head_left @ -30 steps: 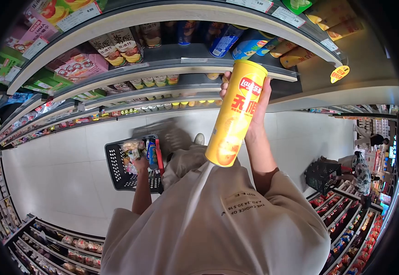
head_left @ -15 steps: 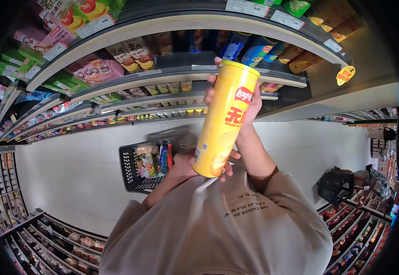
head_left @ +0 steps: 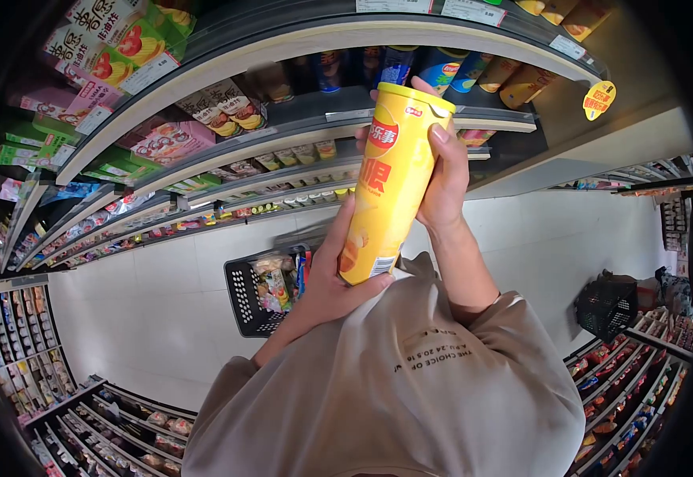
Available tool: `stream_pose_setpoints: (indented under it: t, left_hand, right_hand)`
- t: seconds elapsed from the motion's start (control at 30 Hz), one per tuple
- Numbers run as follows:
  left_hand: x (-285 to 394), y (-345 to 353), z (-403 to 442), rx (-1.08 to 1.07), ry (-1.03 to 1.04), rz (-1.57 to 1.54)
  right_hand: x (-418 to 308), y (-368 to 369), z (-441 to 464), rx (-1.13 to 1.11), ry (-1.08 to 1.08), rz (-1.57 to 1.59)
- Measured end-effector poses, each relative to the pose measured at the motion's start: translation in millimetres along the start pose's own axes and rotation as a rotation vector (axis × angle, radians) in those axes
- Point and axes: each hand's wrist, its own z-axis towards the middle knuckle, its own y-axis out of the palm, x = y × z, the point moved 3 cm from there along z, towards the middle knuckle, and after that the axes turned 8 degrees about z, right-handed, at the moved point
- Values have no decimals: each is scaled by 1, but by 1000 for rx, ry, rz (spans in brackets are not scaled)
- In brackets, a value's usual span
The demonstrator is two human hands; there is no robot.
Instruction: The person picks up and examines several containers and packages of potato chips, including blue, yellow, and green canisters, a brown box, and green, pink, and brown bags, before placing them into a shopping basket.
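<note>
I hold a yellow Lay's chip canister (head_left: pixel 398 179), tilted with its yellow lid toward the shelf. My right hand (head_left: pixel 448 179) is wrapped around its upper part, thumb on the near side and fingertips showing behind the far edge. My left hand (head_left: pixel 345 266) closes around the bottom end, its thumb lying under the base. The red logo and part of the large red lettering face me, and a barcode shows near the bottom. Beyond the lid, blue chip canisters (head_left: pixel 442 70) stand on the shelf.
Curved-looking shelves (head_left: pixel 298 48) of boxed and canned snacks cross the top. A black shopping basket (head_left: pixel 243 298) with snack packs is on the floor at left, partly behind my left arm. Another dark basket (head_left: pixel 607 306) is at right. More shelves (head_left: pixel 124 425) line the bottom corners.
The canister has turned about its long axis, bringing the barcode and different lettering into view. My left hand has come up around its lower end. The view has shifted slightly.
</note>
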Motion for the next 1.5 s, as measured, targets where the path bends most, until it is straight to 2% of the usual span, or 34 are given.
stream_pose_setpoints:
  t: [0.07, 0.2, 0.27, 0.33, 0.47, 0.73, 0.93, 1.5]
  left_hand:
    - [3, 0, 0, -1, 28, 121]
    - [3, -1, -2, -14, 40, 149]
    - [0, -1, -5, -17, 16, 107]
    - [0, 0, -6, -38, 35, 115]
    - [1, 4, -9, -70, 10, 67]
    - [2, 9, -9, -103, -37, 13]
    - [-1, 10, -13, -98, -58, -38]
    - [-1, 14, -9, -132, -136, -89]
  right_hand:
    - [-3, -4, 2, 37, -21, -33]
    - [-10, -4, 1, 24, -67, -177]
    - [-14, -2, 0, 17, -83, -210]
    - [-18, -1, -2, 41, -70, -17]
    - [-23, 1, -6, 68, -61, 32]
    - [-34, 16, -12, 135, -144, -203]
    - [-34, 14, -13, 194, -174, -225]
    - [-27, 5, -14, 161, -54, -256]
